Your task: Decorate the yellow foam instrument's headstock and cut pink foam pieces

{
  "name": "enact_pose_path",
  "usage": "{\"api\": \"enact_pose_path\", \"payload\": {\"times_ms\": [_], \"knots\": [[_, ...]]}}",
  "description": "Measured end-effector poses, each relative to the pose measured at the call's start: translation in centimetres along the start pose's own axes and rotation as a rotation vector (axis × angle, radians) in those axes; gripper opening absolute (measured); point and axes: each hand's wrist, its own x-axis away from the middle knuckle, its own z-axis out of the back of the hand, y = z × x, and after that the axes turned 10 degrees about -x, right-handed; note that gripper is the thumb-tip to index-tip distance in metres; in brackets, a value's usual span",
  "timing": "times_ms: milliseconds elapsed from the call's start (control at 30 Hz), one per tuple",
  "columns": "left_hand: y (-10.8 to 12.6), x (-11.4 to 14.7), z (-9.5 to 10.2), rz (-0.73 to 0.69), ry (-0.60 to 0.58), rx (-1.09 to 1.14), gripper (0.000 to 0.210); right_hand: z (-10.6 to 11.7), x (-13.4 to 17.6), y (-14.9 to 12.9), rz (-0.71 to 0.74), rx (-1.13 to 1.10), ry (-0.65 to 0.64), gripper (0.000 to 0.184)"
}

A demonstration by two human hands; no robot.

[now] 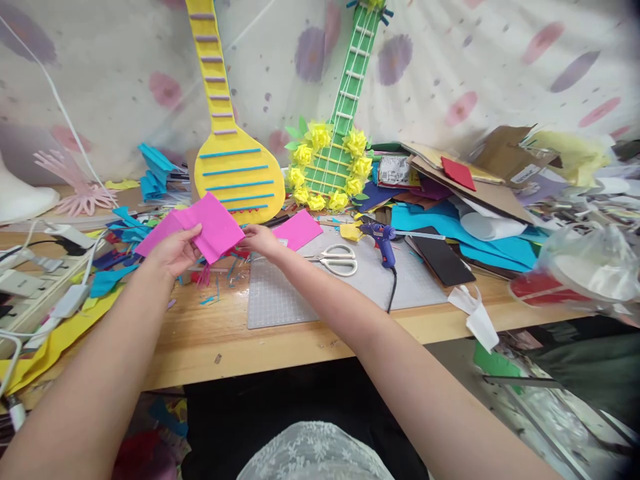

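Observation:
My left hand (176,253) grips a folded sheet of bright pink crepe paper (219,228), thumb on top. At the sheet's right corner are the closed fingers of my right hand (261,241), pinching the edge. Another flat pink piece (300,230) lies just beyond my right wrist. White-handled scissors (340,260) rest on the grey cutting mat (285,303), partly behind my right forearm. A blue glue gun (384,245) with a clear stick in it lies farther right on the mat. Small blue and pink scraps are scattered below the paper.
A yellow paper lute (239,170) and a green guitar (327,170) ringed with yellow flowers lean against the back curtain. Power strips and cables (55,287) crowd the left. A black phone (443,257), stacked paper and cardboard (493,190), and a bagged red-and-white tub (555,280) stand right.

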Motion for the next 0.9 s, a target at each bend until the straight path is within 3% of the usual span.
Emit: {"api": "enact_pose_path", "payload": {"times_ms": [167, 233, 333, 467, 600, 700, 800, 900], "knots": [[-1.7, 0.0, -1.4, 0.133, -0.139, -0.205, 0.015, 6.6, 2.3, -1.8, -0.038, -0.112, 0.103, 0.008], [-2.3, -0.1, -2.5, 0.172, -0.215, -0.296, 0.012, 8.3, 3.1, -2.0, -0.024, -0.094, 0.078, 0.015], [-3.0, -0.3, -4.2, 0.14, -0.357, -0.327, 0.015, 9.1, 4.0, -1.7, -0.02, -0.163, 0.0, 0.026], [-3.0, -0.1, -5.7, 0.116, -0.486, -0.302, 0.022, 8.3, 4.6, -1.5, -0.054, -0.34, -0.165, 0.04], [-2.6, 0.0, -5.8, 0.128, -0.472, -0.217, 0.026, 7.5, 4.2, -1.5, -0.082, -0.346, -0.17, 0.041], [-3.0, -0.6, -5.6, 0.132, -0.4, -0.256, 0.027, 7.3, 3.3, -1.1, -0.088, -0.231, 0.008, 0.039], [-4.0, -1.4, -5.5, 0.122, -0.308, -0.331, 0.03, 7.4, 2.1, -0.2, -0.043, 0.079, 0.225, 0.041], [-4.6, -1.8, -5.7, 0.132, -0.254, -0.337, 0.031, 7.3, 1.1, 0.6, 0.032, 0.311, 0.315, 0.043]]}}
